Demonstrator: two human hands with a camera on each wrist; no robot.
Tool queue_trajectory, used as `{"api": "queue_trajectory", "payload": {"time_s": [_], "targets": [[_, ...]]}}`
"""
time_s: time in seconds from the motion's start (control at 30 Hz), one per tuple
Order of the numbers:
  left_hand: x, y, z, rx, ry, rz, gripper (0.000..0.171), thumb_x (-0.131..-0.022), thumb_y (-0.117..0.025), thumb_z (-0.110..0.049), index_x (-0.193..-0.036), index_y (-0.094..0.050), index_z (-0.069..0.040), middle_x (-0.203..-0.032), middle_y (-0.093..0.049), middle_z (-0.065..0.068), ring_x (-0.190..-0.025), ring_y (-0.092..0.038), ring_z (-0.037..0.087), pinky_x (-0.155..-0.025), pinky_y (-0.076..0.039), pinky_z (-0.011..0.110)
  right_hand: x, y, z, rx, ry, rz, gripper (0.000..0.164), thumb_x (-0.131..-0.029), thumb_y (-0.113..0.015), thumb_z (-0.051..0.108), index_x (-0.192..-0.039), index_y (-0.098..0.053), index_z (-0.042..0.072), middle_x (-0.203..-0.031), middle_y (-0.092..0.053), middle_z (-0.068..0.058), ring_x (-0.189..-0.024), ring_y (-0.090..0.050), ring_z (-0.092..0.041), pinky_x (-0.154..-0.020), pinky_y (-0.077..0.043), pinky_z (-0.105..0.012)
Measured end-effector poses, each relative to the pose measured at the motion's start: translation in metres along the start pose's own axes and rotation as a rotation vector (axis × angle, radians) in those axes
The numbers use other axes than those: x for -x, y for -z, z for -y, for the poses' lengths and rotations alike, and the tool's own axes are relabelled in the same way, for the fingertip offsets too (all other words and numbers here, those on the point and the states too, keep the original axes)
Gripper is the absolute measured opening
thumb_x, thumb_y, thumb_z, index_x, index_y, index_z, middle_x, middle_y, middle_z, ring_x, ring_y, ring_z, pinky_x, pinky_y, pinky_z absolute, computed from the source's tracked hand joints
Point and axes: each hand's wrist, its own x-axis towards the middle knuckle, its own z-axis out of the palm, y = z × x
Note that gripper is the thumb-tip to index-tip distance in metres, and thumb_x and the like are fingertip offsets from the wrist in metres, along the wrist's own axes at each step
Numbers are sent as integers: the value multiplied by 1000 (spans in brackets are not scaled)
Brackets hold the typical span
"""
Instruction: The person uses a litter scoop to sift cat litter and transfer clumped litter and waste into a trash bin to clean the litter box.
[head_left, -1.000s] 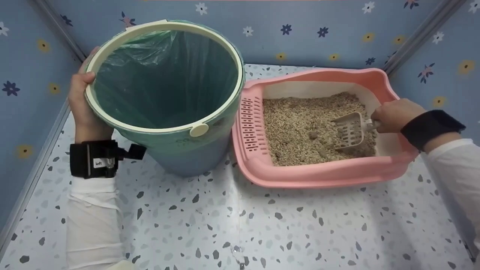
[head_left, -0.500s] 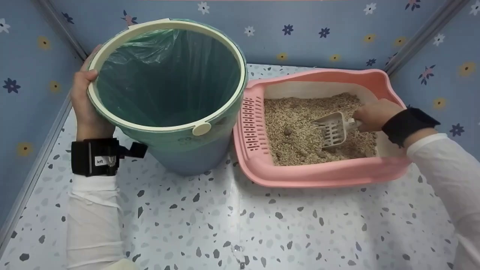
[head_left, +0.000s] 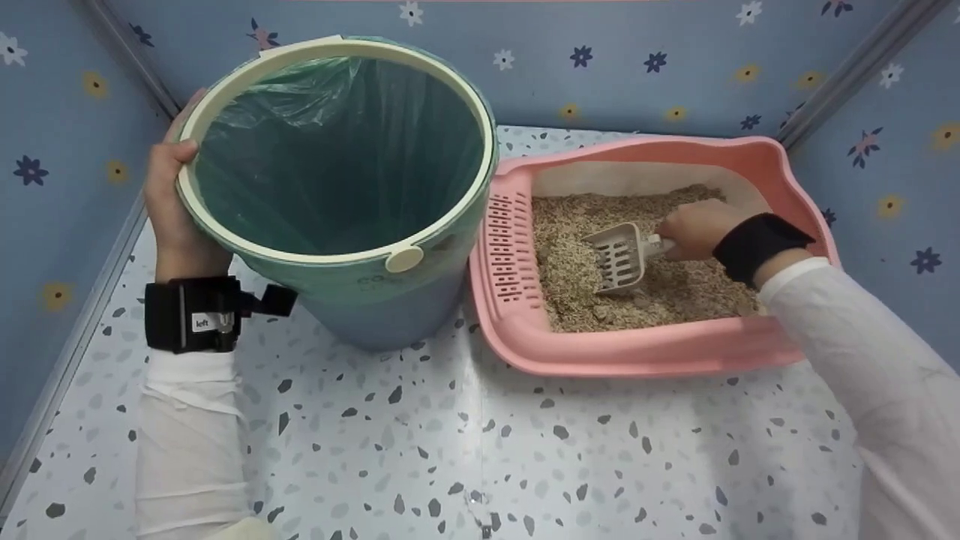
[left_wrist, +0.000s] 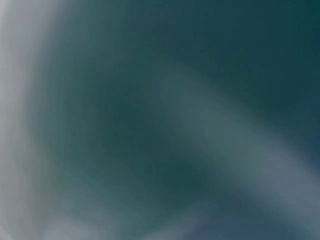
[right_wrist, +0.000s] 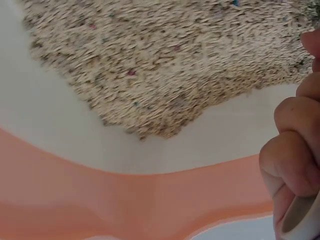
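Observation:
On the left in the head view, my left hand (head_left: 176,199) holds the blue trash bin (head_left: 382,322), thumb on its cream rim (head_left: 330,259) and fingers along its outer side. A green bag (head_left: 300,112) lines the bin. My right hand (head_left: 697,229) grips the handle of a slotted litter scoop (head_left: 621,259), whose front edge is sunk in the brown litter (head_left: 600,315). Around the litter stands a pink litter box (head_left: 645,352). In the right wrist view, curled fingers (right_wrist: 290,155) wrap the handle; the left wrist view is a close green blur.
A perforated ledge (head_left: 506,247) of the box faces the bin, which stands right beside it. Blue flowered walls (head_left: 615,45) close in the back and both sides. The speckled floor (head_left: 450,435) stretches in front.
My right hand has pushed the scoop leftward through the litter, heaping litter before its front edge. The left hand stays on the bin, and the bin and box stay in place.

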Motion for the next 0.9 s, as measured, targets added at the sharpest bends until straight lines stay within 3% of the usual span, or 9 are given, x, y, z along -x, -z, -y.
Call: {"api": "queue_trajectory", "payload": {"time_s": [0.17,0.37,0.63,0.9], "targets": [[0,0,0,19,5,-1,50,-92,-26,-6,-138,-45,-8,-141,-46,9,-132,-42,21,-110,-31,34,-18,2,13,-27,14,-18,10,-76,-66,14,-71,-59,10,-63,-56,-3,-54,-53,-21,-55,-48,-43],[1,-1,1,-5,-4,5,50,-92,-25,-7,-137,-46,-9,-141,-46,9,-132,-42,21,-109,-31,33,-33,5,26,-63,18,-24,8,-76,-63,12,-72,-57,9,-64,-55,-4,-55,-52,-22,-55,-47,-42],[2,-1,0,-21,-15,17,50,-93,-25,-7,-139,-43,-9,-143,-44,8,-133,-40,20,-109,-31,31,-44,0,35,-144,-22,-56,11,-77,-62,11,-70,-54,10,-64,-52,-4,-56,-48,-22,-56,-45,-41],[0,-1,0,25,-1,-1,50,-90,-28,-5,-137,-46,-7,-140,-46,11,-132,-42,23,-109,-32,33,-44,-2,28,-229,2,-80,13,-77,-63,11,-69,-52,9,-65,-53,-5,-58,-51,-22,-57,-47,-41]]}}
